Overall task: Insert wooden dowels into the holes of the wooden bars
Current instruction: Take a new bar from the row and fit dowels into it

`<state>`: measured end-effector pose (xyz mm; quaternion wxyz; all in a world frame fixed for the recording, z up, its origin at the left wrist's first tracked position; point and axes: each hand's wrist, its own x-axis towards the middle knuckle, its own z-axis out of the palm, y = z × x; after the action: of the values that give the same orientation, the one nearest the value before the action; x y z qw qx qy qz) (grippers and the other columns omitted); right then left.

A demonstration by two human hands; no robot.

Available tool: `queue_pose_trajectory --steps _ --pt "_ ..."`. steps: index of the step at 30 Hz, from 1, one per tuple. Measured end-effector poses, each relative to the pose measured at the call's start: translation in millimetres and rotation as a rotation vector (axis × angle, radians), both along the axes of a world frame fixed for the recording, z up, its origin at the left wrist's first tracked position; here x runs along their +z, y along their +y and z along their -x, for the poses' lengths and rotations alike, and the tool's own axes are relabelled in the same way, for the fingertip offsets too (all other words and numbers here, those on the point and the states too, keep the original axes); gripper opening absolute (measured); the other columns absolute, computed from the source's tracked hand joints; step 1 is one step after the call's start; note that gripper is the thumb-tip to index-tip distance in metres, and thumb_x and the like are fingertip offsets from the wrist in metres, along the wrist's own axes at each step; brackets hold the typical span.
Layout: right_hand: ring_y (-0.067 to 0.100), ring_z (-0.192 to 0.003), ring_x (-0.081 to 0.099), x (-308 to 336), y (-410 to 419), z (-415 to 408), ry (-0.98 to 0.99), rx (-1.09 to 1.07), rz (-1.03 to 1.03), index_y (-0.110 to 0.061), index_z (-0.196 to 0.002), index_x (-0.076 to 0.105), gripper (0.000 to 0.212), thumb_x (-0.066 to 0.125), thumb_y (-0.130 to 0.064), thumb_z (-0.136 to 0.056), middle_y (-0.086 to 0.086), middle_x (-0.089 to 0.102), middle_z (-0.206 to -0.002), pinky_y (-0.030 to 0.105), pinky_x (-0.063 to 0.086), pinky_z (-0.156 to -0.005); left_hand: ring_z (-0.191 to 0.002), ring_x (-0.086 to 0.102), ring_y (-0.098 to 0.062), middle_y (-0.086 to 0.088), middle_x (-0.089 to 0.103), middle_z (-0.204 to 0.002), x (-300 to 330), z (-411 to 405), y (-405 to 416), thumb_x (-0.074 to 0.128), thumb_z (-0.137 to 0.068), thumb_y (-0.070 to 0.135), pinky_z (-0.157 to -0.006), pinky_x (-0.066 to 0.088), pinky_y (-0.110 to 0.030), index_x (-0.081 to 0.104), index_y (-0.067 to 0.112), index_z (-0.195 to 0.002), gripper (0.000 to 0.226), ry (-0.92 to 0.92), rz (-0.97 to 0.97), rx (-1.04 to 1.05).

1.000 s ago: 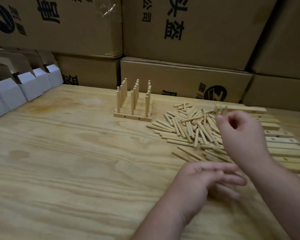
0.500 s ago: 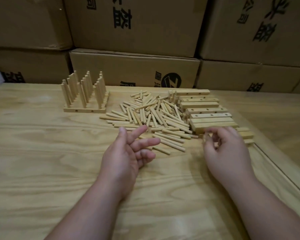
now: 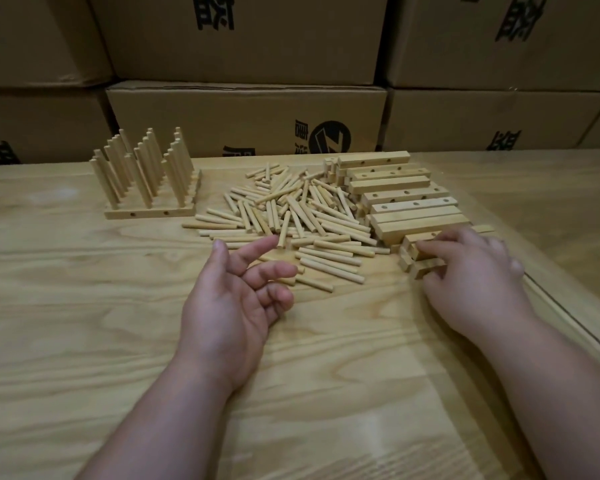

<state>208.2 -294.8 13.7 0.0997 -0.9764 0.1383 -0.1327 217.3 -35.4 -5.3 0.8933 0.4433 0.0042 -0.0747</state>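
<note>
Backdrop: stacked cardboard boxes [image 3: 243,116] w/ printed marks, behind light plywood surface [image 3: 84,323].
Done unit: bars w/ upright dowels [image 3: 146,178], far left, well apart from both hands.
Loose dowels [image 3: 291,216]: heap at centre, lying flat, mixed directions.
Blank bars [image 3: 406,202]: stack right of heap, long axes left-right, holes showing on some.
Left hand [image 3: 232,306]: palm up, fingers spread, holds nothing; index tip just beside near edge of dowel heap.
Right hand [image 3: 471,278]: fingers closing on nearest bar [image 3: 426,263] at stack's front; full clamp: can't tell.
Key relation: nearest bar lies across, in front of right hand, so right is nearer; dowels nearer left.
Step (est.): fetching next blank bar.
</note>
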Motion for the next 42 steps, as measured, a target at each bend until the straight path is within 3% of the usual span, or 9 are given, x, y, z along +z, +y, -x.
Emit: queue_pose_trajectory --steps 6,10,16,23,27,32,35,39,42 --pt "0.018 -0.121 0.040 0.4 8.3 -1.2 -0.049 0.110 0.046 -0.038 -0.112 0.066 0.029 0.060 -0.022 -0.088 -0.016 0.056 -0.124 0.043 0.028 -0.099 -0.055 0.057 -0.017 -0.010 0.068 -0.075 0.5 0.7 -0.5 0.028 -0.104 0.055 -0.063 0.045 -0.034 0.069 0.012 -0.111 0.060 -0.005 -0.008 0.007" --pt "0.015 -0.121 0.044 2.4 10.8 -2.3 -0.067 0.136 0.098 -0.040 -0.100 0.064 0.021 0.059 -0.023 -0.089 -0.018 0.059 -0.116 0.047 0.020 -0.109 -0.055 0.057 -0.017 -0.010 0.068 -0.074 0.9 1.5 -1.0 0.029 -0.103 0.056 -0.062 0.047 -0.034 0.070 0.012 -0.111 0.060 -0.002 -0.026 0.014" --pt "0.012 -0.123 0.037 -0.1 15.6 -3.1 -0.020 0.188 0.130 -0.042 -0.132 0.055 0.044 0.058 -0.028 -0.091 -0.017 0.044 -0.116 0.049 0.012 -0.115 -0.055 0.057 -0.016 -0.009 0.068 -0.073 2.1 2.9 -1.0 0.031 -0.103 0.056 -0.064 0.047 -0.034 0.068 0.012 -0.112 0.058 -0.007 -0.032 0.018" --pt "0.015 -0.121 0.038 1.5 19.7 -1.8 -0.033 0.179 0.098 -0.042 -0.117 0.056 0.038 0.059 -0.022 -0.085 -0.017 0.037 -0.109 0.047 0.015 -0.114 -0.055 0.057 -0.015 -0.008 0.069 -0.073 1.0 3.9 0.6 0.032 -0.103 0.056 -0.061 0.049 -0.031 0.068 0.013 -0.112 0.057 -0.019 -0.017 0.007" --pt "0.015 -0.121 0.042 3.2 23.5 -0.7 -0.030 0.168 0.097 -0.043 -0.104 0.053 0.028 0.059 -0.023 -0.085 -0.017 0.048 -0.111 0.050 0.015 -0.113 -0.055 0.057 -0.015 -0.007 0.069 -0.073 0.7 3.0 0.8 0.033 -0.103 0.055 -0.060 0.049 -0.030 0.068 0.013 -0.110 0.056 -0.017 -0.015 0.003" --pt "0.015 -0.106 0.052 6.8 33.2 0.0 -0.451 0.219 0.056 -0.034 -0.099 0.057 0.021 0.068 -0.022 -0.085 -0.018 0.050 -0.096 0.048 0.018 -0.108 -0.055 0.057 -0.014 -0.006 0.069 -0.074 -0.4 2.0 0.1 0.043 -0.100 0.049 -0.060 0.049 -0.029 0.068 0.014 -0.110 0.044 -0.032 -0.033 -0.002" --pt "0.016 -0.105 0.053 4.3 51.4 6.0 -0.697 0.405 0.030 -0.028 -0.106 0.063 0.022 0.067 -0.018 -0.087 -0.013 0.059 -0.100 0.042 0.024 -0.102 -0.059 0.059 -0.012 -0.006 0.071 -0.082 -2.1 3.1 -2.8 0.061 -0.089 0.030 -0.060 0.053 -0.026 0.070 0.017 -0.113 0.028 -0.104 -0.118 0.000" --pt "0.023 -0.101 0.061 -1.5 80.6 10.8 -0.767 0.689 -0.003 -0.013 -0.107 0.070 0.022 0.071 -0.017 -0.086 0.001 0.068 -0.104 0.039 0.037 -0.094 -0.082 0.067 -0.017 -0.008 0.075 -0.107 -7.1 7.8 -9.6 0.067 -0.090 -0.004 -0.078 0.056 -0.034 0.066 0.021 -0.125 0.043 -0.274 -0.342 -0.071" --pt "0.028 -0.096 0.064 -2.3 93.7 14.0 -0.814 0.844 -0.086 -0.005 -0.105 0.071 0.021 0.075 -0.012 -0.086 0.008 0.069 -0.103 0.041 0.048 -0.090 -0.092 0.063 -0.025 -0.007 0.074 -0.103 -8.3 11.3 -11.4 0.066 -0.079 -0.009 -0.087 0.052 -0.038 0.074 0.027 -0.112 0.049 -0.400 -0.423 -0.107"
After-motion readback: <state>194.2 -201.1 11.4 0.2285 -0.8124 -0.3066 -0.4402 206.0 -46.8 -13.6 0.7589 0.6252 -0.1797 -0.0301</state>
